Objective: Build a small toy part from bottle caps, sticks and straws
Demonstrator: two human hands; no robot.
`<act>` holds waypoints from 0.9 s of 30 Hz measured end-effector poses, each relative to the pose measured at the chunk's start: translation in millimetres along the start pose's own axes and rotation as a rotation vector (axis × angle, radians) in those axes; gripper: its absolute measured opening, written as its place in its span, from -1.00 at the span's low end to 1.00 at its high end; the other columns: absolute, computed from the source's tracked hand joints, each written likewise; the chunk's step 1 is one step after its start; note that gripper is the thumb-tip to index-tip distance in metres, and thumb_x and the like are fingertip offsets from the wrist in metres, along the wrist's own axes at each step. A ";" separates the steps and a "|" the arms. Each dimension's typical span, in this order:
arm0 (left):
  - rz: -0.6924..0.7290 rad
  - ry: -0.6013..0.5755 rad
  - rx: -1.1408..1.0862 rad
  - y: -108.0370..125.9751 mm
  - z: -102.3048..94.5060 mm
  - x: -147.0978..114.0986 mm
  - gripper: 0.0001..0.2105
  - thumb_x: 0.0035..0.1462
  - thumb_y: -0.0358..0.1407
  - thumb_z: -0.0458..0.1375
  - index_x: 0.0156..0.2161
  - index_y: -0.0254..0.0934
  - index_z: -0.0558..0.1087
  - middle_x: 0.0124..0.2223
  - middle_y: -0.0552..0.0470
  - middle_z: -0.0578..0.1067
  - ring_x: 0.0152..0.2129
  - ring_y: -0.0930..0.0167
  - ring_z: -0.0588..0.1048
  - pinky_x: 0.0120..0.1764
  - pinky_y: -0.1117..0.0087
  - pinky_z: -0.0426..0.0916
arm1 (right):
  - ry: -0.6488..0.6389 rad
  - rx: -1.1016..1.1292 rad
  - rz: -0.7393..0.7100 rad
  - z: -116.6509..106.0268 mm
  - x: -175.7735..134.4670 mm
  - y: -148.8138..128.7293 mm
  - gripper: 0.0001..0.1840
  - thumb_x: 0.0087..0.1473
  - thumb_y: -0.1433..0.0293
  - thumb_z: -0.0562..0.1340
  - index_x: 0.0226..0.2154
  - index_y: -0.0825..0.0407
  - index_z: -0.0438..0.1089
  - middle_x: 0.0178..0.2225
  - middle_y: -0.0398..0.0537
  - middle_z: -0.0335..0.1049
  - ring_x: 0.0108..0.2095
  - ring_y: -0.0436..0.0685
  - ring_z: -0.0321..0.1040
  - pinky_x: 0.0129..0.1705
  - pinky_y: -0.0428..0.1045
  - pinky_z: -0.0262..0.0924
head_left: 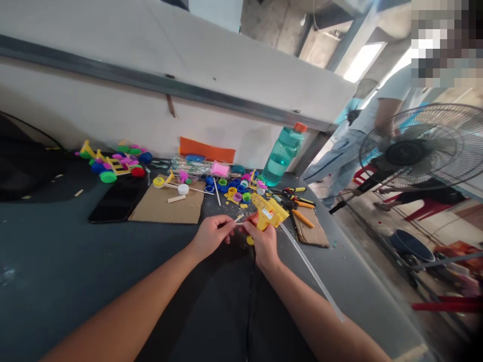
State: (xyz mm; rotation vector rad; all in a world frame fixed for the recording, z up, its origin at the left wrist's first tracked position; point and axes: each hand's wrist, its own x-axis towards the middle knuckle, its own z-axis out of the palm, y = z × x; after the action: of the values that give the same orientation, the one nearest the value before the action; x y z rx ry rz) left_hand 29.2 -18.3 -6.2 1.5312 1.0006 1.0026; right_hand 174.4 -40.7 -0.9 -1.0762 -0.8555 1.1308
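Note:
In the head view, my right hand [266, 245] is wrapped round the handle of a yellow hot glue gun [268, 213]. A long clear glue stick [311, 271] juts from its back, and a black cord [250, 296] hangs below. Close beside it, my left hand [214, 236] pinches a thin pale stick [239, 218] between thumb and fingers; the fingertips of both hands nearly meet there. Just beyond the hands lie coloured bottle caps [237, 197] in blue, yellow, purple and green. White caps, one [183, 189] among them, and sticks rest on a cardboard sheet [166, 210].
A black phone [113, 201] lies left of the cardboard, with cap-and-stick assemblies [116, 163] behind it. A teal water bottle [282, 157] stands at the back. Pliers and an orange-handled cutter [303, 218] lie on the right. Beyond the table are a fan [415, 151] and a standing person [362, 125].

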 end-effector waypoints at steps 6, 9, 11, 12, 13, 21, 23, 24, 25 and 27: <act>-0.026 0.165 -0.045 -3.7 -3.1 3.8 -0.78 0.06 -0.16 0.12 -0.45 -0.29 0.41 -0.55 0.14 0.40 -0.69 0.52 0.38 -0.56 0.51 0.26 | -0.008 -0.081 -0.089 -0.2 -2.6 -3.1 -0.70 -0.09 0.24 0.32 -0.31 0.05 0.33 -0.38 -0.12 0.36 -0.43 0.03 0.36 -0.46 -0.08 0.31; -0.022 0.323 -0.012 -5.5 -9.4 6.3 -0.79 0.07 -0.17 0.11 -0.43 -0.29 0.41 -0.54 0.13 0.41 -0.67 0.53 0.38 -0.54 0.51 0.27 | -0.049 -0.103 -0.092 -2.8 -9.7 -4.6 -0.69 -0.03 0.17 0.28 -0.32 0.05 0.32 -0.40 -0.13 0.37 -0.51 -0.01 0.32 -0.54 -0.10 0.26; -0.016 0.392 -0.005 -6.7 -13.0 7.8 -0.79 0.07 -0.17 0.11 -0.41 -0.29 0.42 -0.53 0.13 0.42 -0.67 0.53 0.38 -0.53 0.51 0.28 | -0.099 -0.117 -0.075 -3.5 -15.6 -4.3 -0.69 -0.01 0.14 0.26 -0.33 0.04 0.32 -0.42 -0.14 0.37 -0.55 -0.04 0.28 -0.57 -0.12 0.22; -0.016 0.411 -0.010 -7.3 -14.0 8.5 -0.79 0.07 -0.16 0.11 -0.41 -0.29 0.42 -0.53 0.13 0.41 -0.66 0.52 0.38 -0.53 0.51 0.29 | -0.129 -0.129 -0.067 -3.5 -18.3 -3.7 -0.69 0.00 0.13 0.25 -0.34 0.04 0.32 -0.43 -0.14 0.37 -0.57 -0.05 0.26 -0.58 -0.12 0.21; -0.018 0.424 -0.020 -8.0 -14.4 9.1 -0.78 0.06 -0.16 0.11 -0.41 -0.29 0.42 -0.53 0.13 0.41 -0.66 0.52 0.38 -0.54 0.51 0.30 | -0.163 -0.148 -0.060 -3.3 -20.6 -2.8 -0.69 0.01 0.13 0.24 -0.35 0.04 0.32 -0.45 -0.14 0.36 -0.58 -0.05 0.25 -0.58 -0.12 0.19; -0.025 0.428 -0.030 -8.3 -13.0 8.9 -0.75 0.07 -0.12 0.10 -0.40 -0.29 0.42 -0.51 0.11 0.42 -0.65 0.50 0.38 -0.55 0.50 0.32 | -0.264 -0.212 0.023 -0.4 -25.6 4.2 -0.65 0.04 0.10 0.20 -0.42 0.07 0.33 -0.56 -0.16 0.30 -0.63 -0.07 0.17 -0.61 -0.14 0.12; -0.025 0.430 -0.025 -7.3 -13.8 8.2 -0.75 0.07 -0.12 0.10 -0.39 -0.29 0.42 -0.51 0.11 0.42 -0.65 0.50 0.39 -0.55 0.50 0.32 | -0.268 -0.175 0.044 0.5 -26.6 3.4 -0.65 0.03 0.09 0.20 -0.40 0.06 0.32 -0.51 -0.14 0.32 -0.62 -0.07 0.18 -0.61 -0.14 0.12; -0.024 0.432 -0.019 -6.9 -14.2 7.9 -0.75 0.07 -0.12 0.10 -0.39 -0.28 0.42 -0.52 0.11 0.42 -0.65 0.50 0.39 -0.55 0.51 0.31 | -0.270 -0.162 0.050 0.9 -27.3 2.7 -0.64 0.03 0.08 0.20 -0.39 0.06 0.32 -0.50 -0.14 0.32 -0.62 -0.07 0.18 -0.62 -0.14 0.12; -0.021 0.433 -0.011 -6.6 -14.3 7.8 -0.75 0.07 -0.12 0.10 -0.40 -0.28 0.42 -0.52 0.11 0.42 -0.65 0.50 0.39 -0.55 0.51 0.31 | -0.272 -0.155 0.056 1.4 -28.1 1.9 -0.63 0.03 0.07 0.19 -0.39 0.06 0.32 -0.51 -0.14 0.32 -0.62 -0.07 0.18 -0.62 -0.14 0.12; -0.020 0.435 0.002 -6.3 -14.2 7.8 -0.76 0.07 -0.12 0.10 -0.40 -0.28 0.42 -0.52 0.12 0.42 -0.65 0.50 0.39 -0.55 0.51 0.30 | -0.276 -0.151 0.065 2.4 -29.6 0.8 -0.62 0.03 0.05 0.18 -0.39 0.07 0.32 -0.52 -0.14 0.31 -0.63 -0.07 0.17 -0.63 -0.14 0.11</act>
State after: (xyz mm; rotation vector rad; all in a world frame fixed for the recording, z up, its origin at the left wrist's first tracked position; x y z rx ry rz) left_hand 17.6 -5.8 -9.4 1.3272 1.3114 1.3546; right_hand 165.1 -68.9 -1.2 -1.0918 -1.1447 1.3052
